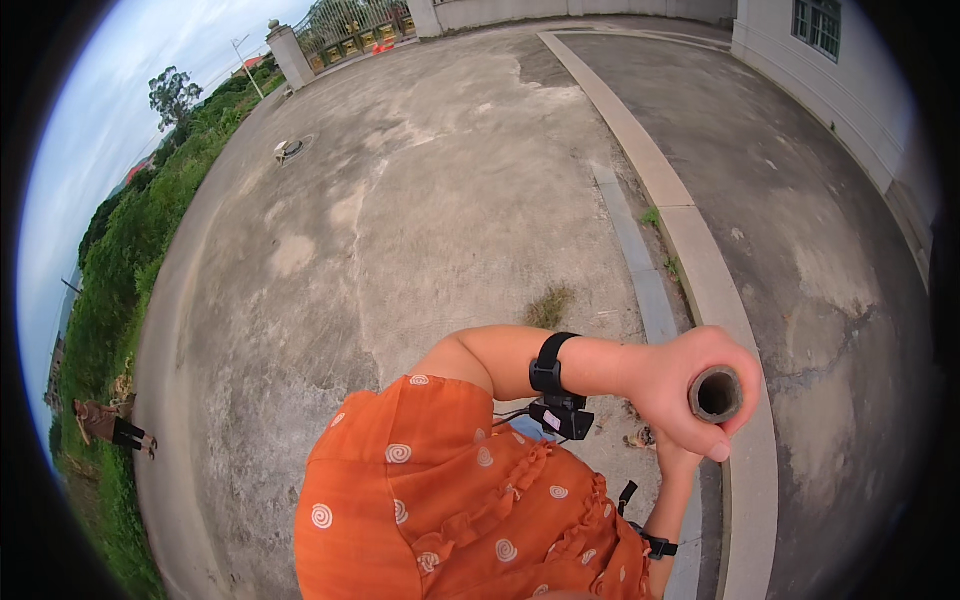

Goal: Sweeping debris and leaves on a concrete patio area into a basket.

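My left hand [690, 390] is wrapped round the top of a hollow round pole [696, 402], whose dark open end faces up at me. Its wall looks greyish brown, and the rest of its length is hidden below my fist. Under the left hand, part of my right hand [673, 455] shows. Its fingers are out of sight behind the left, so what it holds cannot be made out. A black strap with a small black device [562, 410] circles my left wrist, and another black strap [660, 546] is on the right.
A pale raised kerb [690, 225] runs beside my hands across the concrete yard [450, 230]. A dry grass tuft [549, 308] grows ahead. Someone in dark trousers [128, 434] stands at the far left by green bushes [100, 300]. A white building [850, 85] and a gate [355, 35] stand farther off.
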Motion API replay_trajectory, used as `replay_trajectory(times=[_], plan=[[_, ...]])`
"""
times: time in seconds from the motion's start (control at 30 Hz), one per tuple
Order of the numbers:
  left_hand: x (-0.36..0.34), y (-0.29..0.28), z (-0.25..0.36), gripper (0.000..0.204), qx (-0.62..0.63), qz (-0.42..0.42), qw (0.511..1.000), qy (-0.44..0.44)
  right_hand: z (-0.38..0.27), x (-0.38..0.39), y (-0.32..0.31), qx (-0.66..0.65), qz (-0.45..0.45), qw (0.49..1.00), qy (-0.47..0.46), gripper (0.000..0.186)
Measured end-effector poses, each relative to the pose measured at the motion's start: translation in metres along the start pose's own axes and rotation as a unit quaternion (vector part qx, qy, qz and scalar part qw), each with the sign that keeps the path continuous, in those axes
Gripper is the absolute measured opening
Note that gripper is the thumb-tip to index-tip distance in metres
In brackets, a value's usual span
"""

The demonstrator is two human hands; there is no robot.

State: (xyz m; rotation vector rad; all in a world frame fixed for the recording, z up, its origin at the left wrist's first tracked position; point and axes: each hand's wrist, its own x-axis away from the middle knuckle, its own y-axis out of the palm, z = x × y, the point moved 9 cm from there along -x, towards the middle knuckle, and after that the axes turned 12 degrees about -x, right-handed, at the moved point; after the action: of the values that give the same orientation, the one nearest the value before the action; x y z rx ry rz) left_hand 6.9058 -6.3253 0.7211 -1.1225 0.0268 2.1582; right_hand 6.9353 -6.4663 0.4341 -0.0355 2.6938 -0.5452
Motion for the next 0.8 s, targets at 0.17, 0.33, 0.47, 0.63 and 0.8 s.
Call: replay_trajectory(times=[0.17,0.33,0.47,0.63,0.8], plan=[[0.013,0.063,-0.042,0.017,0.139,0.037,0.973,-0.182,0.032,0.113,-0.067,-0.006,-0.003,0.992,0.128,0.048],[0.094,0.161,-0.134,0.019,0.169,-0.029,0.935,-0.312,0.161,0.281,-0.110,0.015,0.077,0.956,0.284,0.047],[0.145,0.159,-0.184,0.024,0.099,-0.083,0.918,-0.374,0.241,0.231,-0.058,-0.108,0.046,0.960,0.254,0.039],[0.231,0.066,-0.106,0.026,0.044,0.108,0.883,-0.454,0.208,0.191,0.072,-0.073,-0.168,0.955,0.232,0.042],[0.259,0.010,-0.003,0.035,-0.112,0.224,0.865,-0.435,0.126,0.141,0.177,-0.141,-0.352,0.913,0.152,0.046]])
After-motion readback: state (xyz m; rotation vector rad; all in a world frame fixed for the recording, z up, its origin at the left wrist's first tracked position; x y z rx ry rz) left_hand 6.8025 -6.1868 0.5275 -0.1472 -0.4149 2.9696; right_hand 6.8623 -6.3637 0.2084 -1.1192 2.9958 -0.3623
